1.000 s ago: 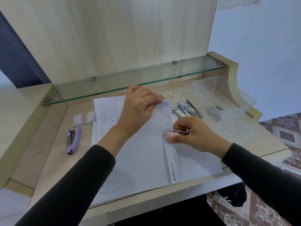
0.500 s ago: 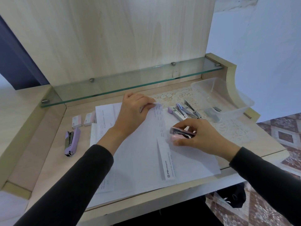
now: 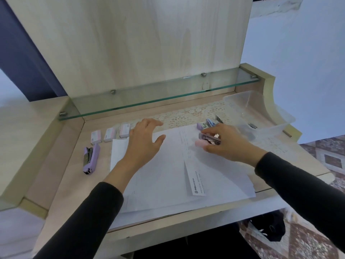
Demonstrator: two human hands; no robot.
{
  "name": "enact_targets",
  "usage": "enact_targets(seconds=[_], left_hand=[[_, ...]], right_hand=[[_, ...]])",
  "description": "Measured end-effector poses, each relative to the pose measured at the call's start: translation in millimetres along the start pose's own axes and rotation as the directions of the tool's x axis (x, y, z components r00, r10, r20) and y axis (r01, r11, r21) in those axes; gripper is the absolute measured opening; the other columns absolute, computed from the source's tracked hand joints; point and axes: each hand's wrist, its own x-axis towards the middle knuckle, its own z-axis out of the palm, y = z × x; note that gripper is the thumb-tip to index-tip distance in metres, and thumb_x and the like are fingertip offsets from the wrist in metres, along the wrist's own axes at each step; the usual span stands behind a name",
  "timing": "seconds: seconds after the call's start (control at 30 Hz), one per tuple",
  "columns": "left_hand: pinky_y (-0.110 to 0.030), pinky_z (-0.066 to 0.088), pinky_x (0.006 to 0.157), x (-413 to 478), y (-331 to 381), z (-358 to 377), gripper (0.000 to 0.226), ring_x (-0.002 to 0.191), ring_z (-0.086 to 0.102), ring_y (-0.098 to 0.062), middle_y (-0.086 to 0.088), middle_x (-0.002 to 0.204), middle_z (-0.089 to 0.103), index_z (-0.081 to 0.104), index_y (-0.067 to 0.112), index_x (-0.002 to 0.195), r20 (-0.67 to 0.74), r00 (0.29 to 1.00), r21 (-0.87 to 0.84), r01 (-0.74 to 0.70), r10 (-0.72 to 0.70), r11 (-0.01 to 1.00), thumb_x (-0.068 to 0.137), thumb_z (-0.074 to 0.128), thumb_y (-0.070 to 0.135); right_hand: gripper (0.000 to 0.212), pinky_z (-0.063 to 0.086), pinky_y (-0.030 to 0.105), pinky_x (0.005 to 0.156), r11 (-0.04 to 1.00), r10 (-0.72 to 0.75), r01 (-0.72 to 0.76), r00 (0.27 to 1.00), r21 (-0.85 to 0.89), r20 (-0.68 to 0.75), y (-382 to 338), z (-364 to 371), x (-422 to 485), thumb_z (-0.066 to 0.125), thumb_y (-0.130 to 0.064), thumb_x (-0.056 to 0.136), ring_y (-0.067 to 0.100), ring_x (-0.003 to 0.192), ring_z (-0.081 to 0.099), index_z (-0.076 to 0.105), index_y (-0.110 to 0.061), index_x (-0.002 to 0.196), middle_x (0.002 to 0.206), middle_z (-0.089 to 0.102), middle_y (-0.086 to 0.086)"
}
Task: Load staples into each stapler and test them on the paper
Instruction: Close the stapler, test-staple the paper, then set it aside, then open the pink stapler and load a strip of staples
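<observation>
Here we see the testing step of the task. The right hand (image 3: 226, 146), right of centre, has its fingers curled round the pink stapler (image 3: 209, 138), which it holds low over the upper right part of the paper (image 3: 164, 180), its nose pointing left toward a folded strip (image 3: 192, 176) that lies on the sheet. The left hand (image 3: 143, 144), at centre, holds nothing. Its fingers are straight and spread over the paper's upper left corner, and we cannot tell whether the palm touches the sheet. We judge that the pink stapler is at or near the end of its trial, since short dashes run in rows down the upper strip beside it. Whether these are staples or print we cannot say. The next move calls for one of two things. Either the paper edge goes between the stapler's arms and the right hand presses firmly while the left steadies the sheet, or the pink stapler is set with the other staplers (image 3: 209, 123) grouped just above it. In the second case the left hand has the three boxes (image 3: 110, 134) near its fingertips and the purple stapler (image 3: 91, 157) lying at far left, beside the paper. A clear tub (image 3: 242, 103) stands at upper right. As for writing, the lower end of the strip bears a round logo and a word we read as "PB enterprise". The finer lines beside it, and the labels on the boxes, are too small to read.
</observation>
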Motion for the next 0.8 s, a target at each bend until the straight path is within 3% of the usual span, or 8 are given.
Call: enact_targets(seconds=[0.03,0.1,0.2,0.33,0.5,0.7,0.8], left_hand=[[-0.038,0.033,0.099,-5,-6,-5,0.029,0.114,0.047,-0.022,-0.004,0.12,0.054,0.059,0.015,0.112,-0.005,1.0,-0.001,0.019,-0.019,1.0,0.084,0.064,0.02],[-0.029,0.032,0.096,-17,-19,-18,0.021,0.111,0.049,-0.022,-0.004,0.115,0.057,0.063,0.014,0.105,-0.031,0.997,-0.017,0.064,-0.064,0.998,0.085,0.063,0.017],[-0.021,0.03,0.091,-35,-34,-41,0.01,0.104,0.051,-0.017,-0.001,0.106,0.061,0.066,0.014,0.095,-0.089,0.986,-0.048,0.133,-0.137,0.99,0.086,0.061,0.013],[-0.029,0.04,0.085,-53,-58,-65,0.011,0.095,0.052,-0.014,0.004,0.099,0.06,0.067,0.013,0.095,-0.127,0.95,-0.027,0.285,-0.286,0.958,0.087,0.06,0.015],[-0.028,0.037,0.072,-69,-82,-81,0.017,0.081,0.054,-0.02,-0.007,0.096,0.063,0.065,0.006,0.1,-0.152,0.886,-0.014,0.441,-0.438,0.898,0.088,0.058,0.015],[-0.036,0.039,0.084,-80,-102,-82,0.034,0.098,0.052,-0.035,-0.022,0.108,0.056,0.058,-0.002,0.114,-0.12,0.85,0.119,0.525,-0.512,0.843,0.085,0.062,0.014],[-0.03,0.035,0.071,-83,-104,-81,0.023,0.084,0.047,-0.029,-0.016,0.088,0.055,0.062,-0.002,0.096,-0.114,0.85,0.106,0.525,-0.514,0.845,0.083,0.064,0.016]], right_hand=[[0.028,0.034,0.018,0.073,0.999,-0.003,0.004,1.0,-0.053,0.021,-2,4,5,0.058,-0.028,0.085,0.026,0.092,0.053,0.063,-0.011,0.107,0.106,0.063,0.01],[0.029,0.038,0.025,0.08,0.987,0.006,-0.002,1.0,-0.158,0.024,-3,14,15,0.054,-0.029,0.086,0.029,0.11,0.051,0.06,-0.01,0.107,0.113,0.057,0.012],[0.03,0.035,0.027,0.071,0.96,0.009,-0.021,0.999,-0.278,-0.045,-7,21,28,0.05,-0.033,0.087,0.024,0.096,0.05,0.054,-0.011,0.107,0.098,0.049,0.007],[0.037,0.039,0.032,0.079,0.929,0.01,-0.026,0.999,-0.37,-0.044,-9,24,41,0.045,-0.038,0.09,0.027,0.098,0.048,0.057,-0.008,0.107,0.106,0.054,0.013],[0.04,0.037,0.03,0.073,0.932,0.032,-0.053,0.997,-0.359,-0.063,-5,25,48,0.045,-0.045,0.089,0.02,0.082,0.039,0.06,-0.011,0.103,0.098,0.05,0.011],[0.05,0.038,0.032,0.076,0.959,-0.033,-0.009,0.99,-0.284,-0.14,-13,28,38,0.058,-0.043,0.084,0.022,0.094,0.046,0.05,-0.02,0.127,0.103,0.049,0.008],[0.04,0.037,0.029,0.08,0.965,-0.153,0.126,0.983,-0.231,-0.103,-29,33,29,0.057,-0.039,0.086,0.017,0.087,0.045,0.056,-0.021,0.122,0.098,0.05,0.002]])
